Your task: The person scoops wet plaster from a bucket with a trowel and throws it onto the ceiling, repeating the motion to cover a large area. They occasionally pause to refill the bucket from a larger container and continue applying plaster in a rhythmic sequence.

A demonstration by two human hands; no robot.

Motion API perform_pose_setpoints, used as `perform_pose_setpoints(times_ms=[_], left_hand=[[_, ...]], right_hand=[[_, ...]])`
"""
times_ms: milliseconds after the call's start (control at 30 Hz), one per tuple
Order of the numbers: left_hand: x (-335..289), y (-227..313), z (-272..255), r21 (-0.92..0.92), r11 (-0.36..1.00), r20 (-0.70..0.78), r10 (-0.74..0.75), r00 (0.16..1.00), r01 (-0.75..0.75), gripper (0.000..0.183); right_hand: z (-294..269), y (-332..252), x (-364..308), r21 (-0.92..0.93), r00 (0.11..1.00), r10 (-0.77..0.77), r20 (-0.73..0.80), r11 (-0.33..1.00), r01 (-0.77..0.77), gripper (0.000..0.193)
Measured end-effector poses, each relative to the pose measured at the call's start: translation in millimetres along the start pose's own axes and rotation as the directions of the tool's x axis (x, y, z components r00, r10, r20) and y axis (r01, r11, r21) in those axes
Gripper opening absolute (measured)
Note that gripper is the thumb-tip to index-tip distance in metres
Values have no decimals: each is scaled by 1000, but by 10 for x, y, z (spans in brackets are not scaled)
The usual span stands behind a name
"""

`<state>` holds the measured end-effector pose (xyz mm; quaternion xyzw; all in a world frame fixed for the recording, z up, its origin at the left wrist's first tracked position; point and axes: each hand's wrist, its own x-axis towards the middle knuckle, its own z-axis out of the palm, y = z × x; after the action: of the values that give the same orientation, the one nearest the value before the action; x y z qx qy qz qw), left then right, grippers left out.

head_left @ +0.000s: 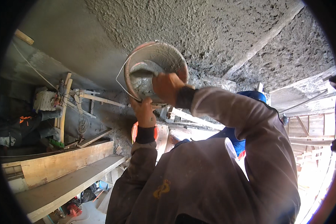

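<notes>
A mortar-smeared, reddish bucket point(182, 56) is held up with its mouth turned toward me, and grey wet mortar point(147, 89) lies inside. My left hand point(143, 112) is closed on the near rim of the bucket, beside its wire handle point(119, 72). Reaching into the mouth, my right hand point(169, 88) is closed around what looks like a trowel point(141, 73). The trowel's flat blade shows to the left of the fist, against the mortar; its handle is hidden by the fingers.
Rough wet plaster point(212, 33) covers the surface beyond the bucket, smoother at left. Long planks point(67, 160) run along the lower left. A person in dark clothing point(22, 127) is at far left, near upright timbers point(66, 108). Blue fabric point(233, 140) shows behind my right arm.
</notes>
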<state>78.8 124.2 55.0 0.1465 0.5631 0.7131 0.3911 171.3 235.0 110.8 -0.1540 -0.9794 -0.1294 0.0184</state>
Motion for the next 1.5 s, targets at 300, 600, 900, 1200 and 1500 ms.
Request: perform_pose_setpoints(times_ms=[300, 600, 900, 1200, 1500], left_hand=[[-144, 79, 158, 185, 895, 1, 413, 911, -406, 74], [-147, -69, 184, 261, 859, 48, 444, 895, -440, 76], [-263, -125, 256, 270, 821, 225, 454, 862, -503, 78], [-279, -247, 102, 346, 938, 44, -36, 998, 18, 72], [-183, -444, 258, 125, 985, 123, -137, 983, 122, 67]], right_hand=[[-54, 458, -60, -328, 979, 202, 43, 928, -177, 25], [-8, 448, -209, 7, 914, 88, 395, 995, -99, 13], [336, 714, -392, 166, 728, 120, 675, 937, -309, 26], [755, 526, -1113, 630, 845, 152, 513, 602, -491, 36], [781, 734, -1147, 326, 746, 345, 569, 739, -590, 31]])
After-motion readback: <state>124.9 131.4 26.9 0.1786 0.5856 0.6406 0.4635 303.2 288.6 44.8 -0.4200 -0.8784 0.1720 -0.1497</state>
